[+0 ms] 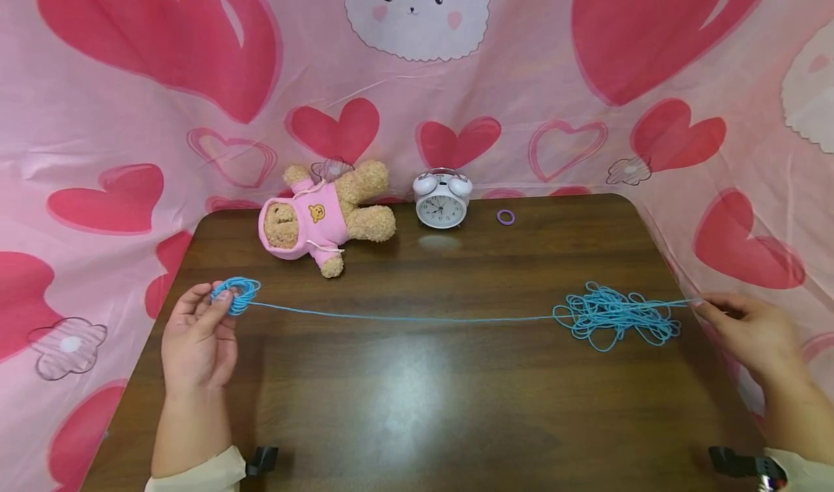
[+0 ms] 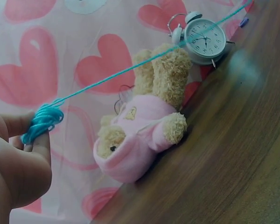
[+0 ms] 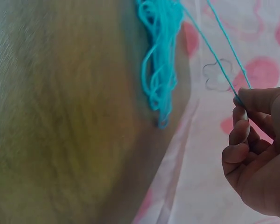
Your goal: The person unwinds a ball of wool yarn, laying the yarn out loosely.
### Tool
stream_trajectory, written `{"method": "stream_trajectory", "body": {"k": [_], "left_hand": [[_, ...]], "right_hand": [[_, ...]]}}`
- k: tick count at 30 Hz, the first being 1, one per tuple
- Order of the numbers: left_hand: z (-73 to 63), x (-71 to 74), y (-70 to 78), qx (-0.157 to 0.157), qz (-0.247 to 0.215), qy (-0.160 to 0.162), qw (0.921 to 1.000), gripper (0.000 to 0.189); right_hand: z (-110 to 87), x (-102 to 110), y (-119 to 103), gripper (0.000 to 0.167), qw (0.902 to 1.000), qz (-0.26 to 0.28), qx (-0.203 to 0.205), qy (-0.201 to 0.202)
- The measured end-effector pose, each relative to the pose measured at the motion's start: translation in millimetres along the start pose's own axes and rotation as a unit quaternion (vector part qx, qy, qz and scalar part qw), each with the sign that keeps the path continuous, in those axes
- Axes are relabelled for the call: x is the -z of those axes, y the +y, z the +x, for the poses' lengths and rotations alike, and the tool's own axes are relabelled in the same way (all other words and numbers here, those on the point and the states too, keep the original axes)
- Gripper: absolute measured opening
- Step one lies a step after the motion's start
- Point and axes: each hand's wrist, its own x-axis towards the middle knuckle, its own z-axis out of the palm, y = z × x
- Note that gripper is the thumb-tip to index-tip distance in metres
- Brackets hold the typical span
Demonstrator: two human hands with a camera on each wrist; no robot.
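Note:
Between thumb and fingers, my left hand (image 1: 200,340) pinches a small wound coil of blue cord (image 1: 239,295) above the table's left side. The same coil (image 2: 43,122) shows bunched at the fingertips in the left wrist view. One strand (image 1: 391,319) runs from it across to a loose, tangled heap of cord (image 1: 615,317) on the right of the table. Past the right edge, my right hand (image 1: 749,333) pinches cord between thumb and forefinger. Two strands lead up from those fingers in the right wrist view, beside the hanging-looking tangle (image 3: 161,56).
A teddy bear in a pink hoodie (image 1: 322,217) lies at the back left of the brown wooden table (image 1: 404,405). Right of it stands a white alarm clock (image 1: 442,201), then a purple ring (image 1: 505,217). Pink heart-patterned cloth (image 1: 521,72) hangs behind and around.

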Motion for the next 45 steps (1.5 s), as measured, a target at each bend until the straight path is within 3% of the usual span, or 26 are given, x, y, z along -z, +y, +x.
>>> {"method": "stream_trajectory", "body": {"k": [6,15,25,31,38,45], "left_hand": [[-1.1,0.7,-0.1,0.004,0.012,0.001,0.9999,0.028],[-2.6,0.6,-0.8,0.007,-0.012,-0.008,0.9999,0.024],[-2.7,1.0,-3.1,0.0,-0.008,-0.012,0.9999,0.025],[-4.3,-0.5,-3.6,0.017,0.019,-0.018,0.9995,0.026],[-4.8,-2.7,-6.3,0.014,0.02,-0.023,0.9994,0.025],[-5.1,-4.4,-9.3,0.017,0.02,-0.036,0.999,0.024]], "right_hand": [[2.6,-6,16,0.049,0.9993,0.009,-0.031,-0.021],[8.1,-18,32,0.042,0.9991,-0.038,0.004,-0.02],[9.6,-28,36,0.041,0.9983,-0.032,0.006,-0.049],[9.3,-31,38,0.036,0.996,-0.037,0.012,-0.08],[7.8,-29,40,0.031,0.9961,-0.035,0.026,-0.076],[6.5,-26,39,0.035,0.9966,-0.026,0.015,-0.077]]}}
